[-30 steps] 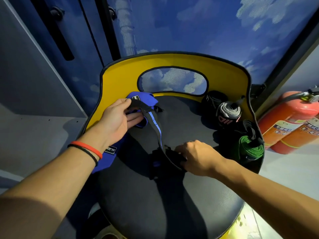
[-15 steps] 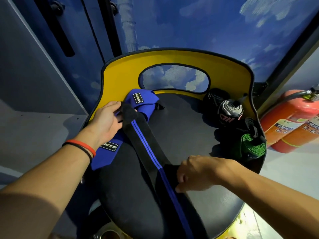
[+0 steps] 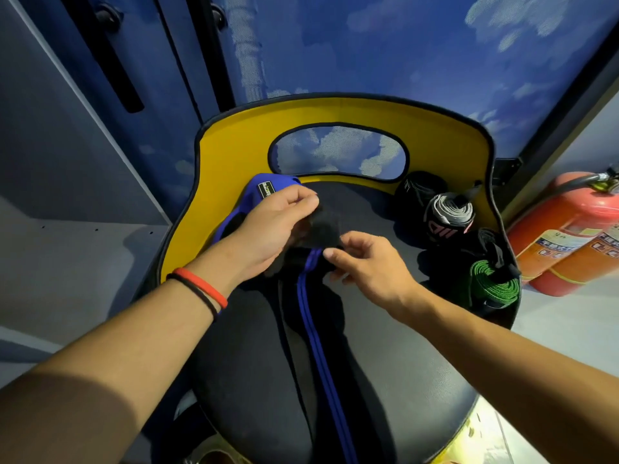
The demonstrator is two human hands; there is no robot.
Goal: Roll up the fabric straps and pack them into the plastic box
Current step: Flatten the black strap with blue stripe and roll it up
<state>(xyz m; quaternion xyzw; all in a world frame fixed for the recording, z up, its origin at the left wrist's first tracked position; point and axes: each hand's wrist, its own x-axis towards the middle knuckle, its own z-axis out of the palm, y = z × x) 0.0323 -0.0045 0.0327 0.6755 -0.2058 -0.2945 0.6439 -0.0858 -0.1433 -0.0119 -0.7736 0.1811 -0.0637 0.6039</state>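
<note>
Two grips meet over a round black chair seat (image 3: 418, 363), which serves as the surface. Its yellow backrest (image 3: 234, 155) curves from 9 o'clock through 12 to 3 o'clock. Beyond the chair at 3 o'clock we see two red fire extinguishers (image 3: 562, 229) on the floor.

A long black strap (image 3: 321, 346) with two blue stripes lies along the seat, running from the centre to the 6 o'clock edge and out of the picture. We find its far end at the centre, between the grips. The left grip (image 3: 268, 229) is closed on that end, thumb and fingers pinching the fuzzy black patch. The right grip (image 3: 371, 266) pinches the striped part just below it, thumb and forefinger closed on the strap.

A blue strap (image 3: 264, 192) with a black label lies at 11 o'clock, partly under the left grip. Three rolls sit against the backrest from 1 to 3 o'clock: a black roll (image 3: 418, 192), a grey roll (image 3: 449, 216) and a green roll (image 3: 495, 286). Red and black wristbands (image 3: 201, 289) circle the left wrist.
</note>
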